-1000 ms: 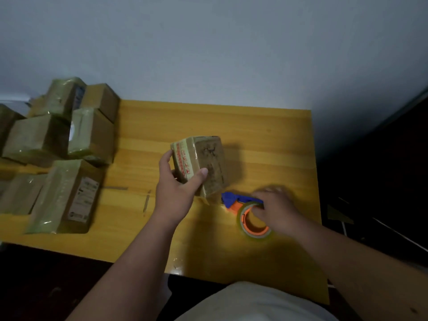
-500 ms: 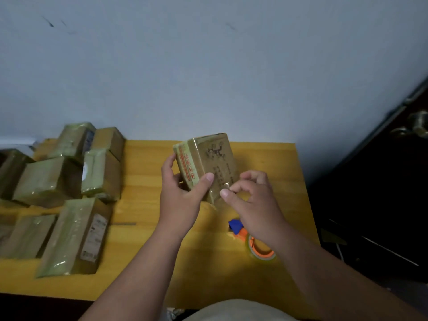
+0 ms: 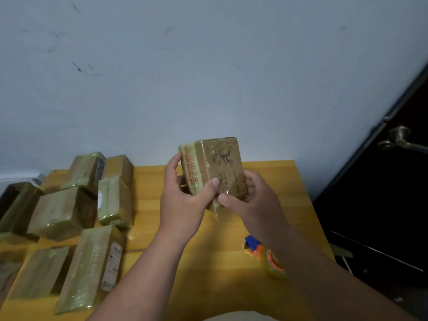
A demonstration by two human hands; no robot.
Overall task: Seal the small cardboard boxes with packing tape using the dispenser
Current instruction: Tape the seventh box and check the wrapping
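Observation:
A small cardboard box [image 3: 217,163], wrapped in shiny tape and printed with red marks, is held upright above the yellow table [image 3: 273,181]. My left hand [image 3: 183,200] grips its left side, thumb across the front. My right hand [image 3: 252,200] holds its lower right corner, thumb pressing a loose clear tape end at the bottom edge. The tape dispenser [image 3: 266,256], orange with a blue part, lies on the table under my right forearm, which partly hides it.
Several taped boxes [image 3: 76,212] are heaped on the table's left side, some flat near the front edge. A pale wall rises behind the table. To the right stands a dark door with a metal handle [image 3: 403,140].
My right hand left the dispenser on the table and came up to the box's lower right corner. Both hands raised the box higher. The view tilted upward.

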